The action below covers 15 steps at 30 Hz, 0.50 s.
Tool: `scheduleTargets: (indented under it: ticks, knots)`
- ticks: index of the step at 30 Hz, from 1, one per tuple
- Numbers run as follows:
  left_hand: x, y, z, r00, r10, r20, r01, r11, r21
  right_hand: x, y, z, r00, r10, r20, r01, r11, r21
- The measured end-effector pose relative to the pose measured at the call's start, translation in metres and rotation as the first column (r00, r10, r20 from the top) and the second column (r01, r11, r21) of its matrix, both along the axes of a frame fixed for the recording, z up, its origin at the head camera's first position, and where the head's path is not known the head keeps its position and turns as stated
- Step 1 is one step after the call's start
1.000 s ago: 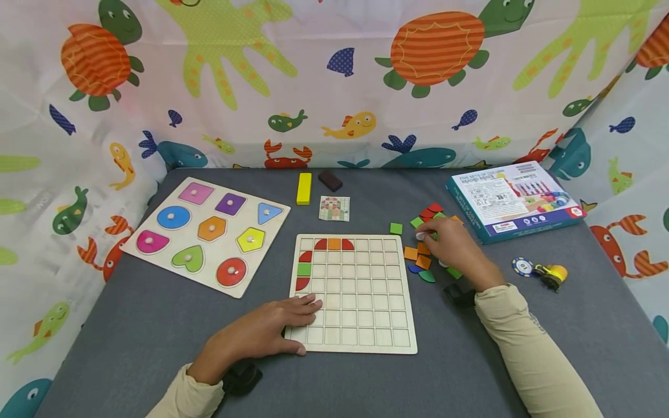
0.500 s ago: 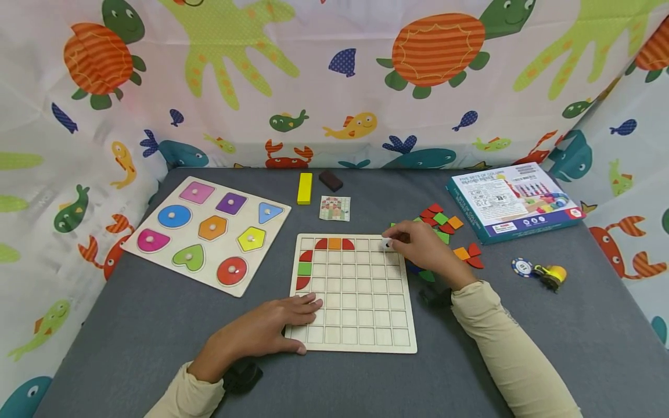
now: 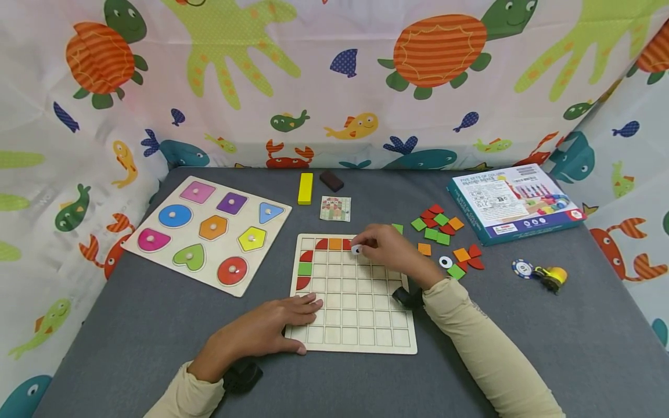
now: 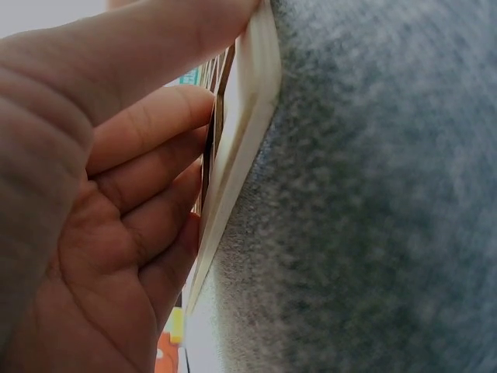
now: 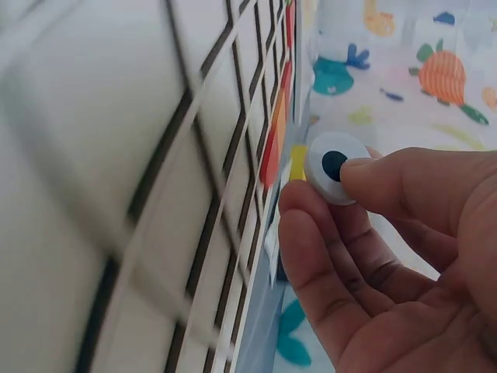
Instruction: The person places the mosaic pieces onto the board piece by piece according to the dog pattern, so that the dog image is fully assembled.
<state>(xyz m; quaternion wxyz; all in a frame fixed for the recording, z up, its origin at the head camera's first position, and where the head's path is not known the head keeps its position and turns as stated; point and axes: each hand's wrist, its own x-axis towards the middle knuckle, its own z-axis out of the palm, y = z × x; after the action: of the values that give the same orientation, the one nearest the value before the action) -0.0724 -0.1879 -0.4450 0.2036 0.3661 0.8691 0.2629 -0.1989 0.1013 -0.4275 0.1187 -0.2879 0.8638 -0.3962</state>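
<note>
My right hand pinches a white round eye piece with a black dot between thumb and fingers. It is held over the top rows of the wooden grid board, just right of the red and orange tiles in the top row. Along the board's left column sit two red rounded tiles with a green square between them. My left hand rests on the board's lower left edge, fingers extended over the grid and thumb at the near corner, as the left wrist view shows close up.
Right of the board lie loose tiles and another eye piece. A box and a small yellow toy are farther right. A shape puzzle lies left; a yellow block, dark block and pattern card lie behind.
My right hand has moved left from the loose tile pile to above the board's upper part, carrying the eye piece. My left hand has stayed on the board's edge.
</note>
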Motion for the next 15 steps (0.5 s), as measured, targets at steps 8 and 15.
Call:
scheduleTargets:
  ticks: [8, 15]
  knots:
    - [0.0, 0.001, 0.002, 1.0, -0.004, 0.002, 0.004, 1.0, -0.002, 0.002, -0.036, 0.0, 0.998, 0.057, 0.002, -0.057, 0.998, 0.001]
    - [0.0, 0.001, 0.002, 1.0, -0.006, 0.004, 0.006, 1.0, -0.01, -0.001, -0.059, -0.007, 0.992, 0.122, -0.037, -0.12, 0.992, 0.049]
